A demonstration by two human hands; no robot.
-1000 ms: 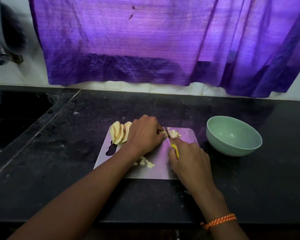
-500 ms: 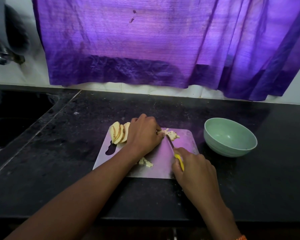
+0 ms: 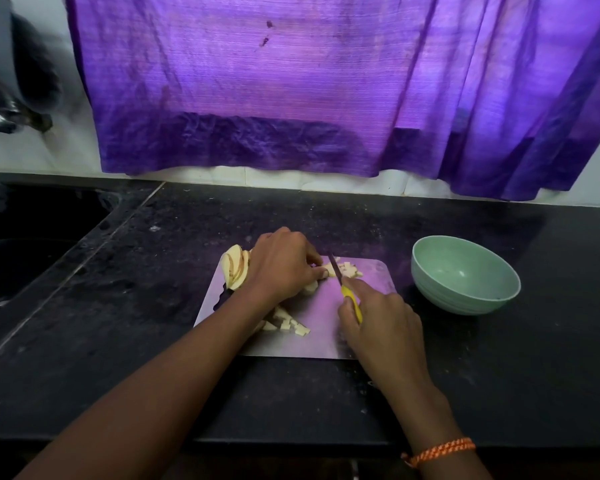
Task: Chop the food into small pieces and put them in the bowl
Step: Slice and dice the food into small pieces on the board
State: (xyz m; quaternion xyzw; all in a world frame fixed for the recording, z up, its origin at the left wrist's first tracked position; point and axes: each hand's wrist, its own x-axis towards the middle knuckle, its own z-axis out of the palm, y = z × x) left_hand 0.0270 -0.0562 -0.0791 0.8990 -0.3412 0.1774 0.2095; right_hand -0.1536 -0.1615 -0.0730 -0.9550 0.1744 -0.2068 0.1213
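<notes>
A pale cutting board (image 3: 326, 341) lies on the black counter. My left hand (image 3: 281, 265) lies over pale yellow food slices (image 3: 237, 266), its fingertips pinning a strip beside the blade. My right hand (image 3: 378, 320) grips a yellow-handled knife (image 3: 347, 292), whose dark blade points away from me into the food. Small cut pieces (image 3: 349, 270) sit just right of the blade, and more cut pieces (image 3: 290, 323) lie near my left wrist. A light green bowl (image 3: 465, 275) stands empty to the right of the board.
A dark sink (image 3: 32, 244) is sunk into the counter at the left, with a tap (image 3: 4, 116) above it. A purple curtain (image 3: 326, 91) hangs over the back wall. The counter's front edge (image 3: 291, 445) runs below my forearms.
My right hand and the knife moved forward toward the food after drawing back half a second ago. My left hand stays on the slices.
</notes>
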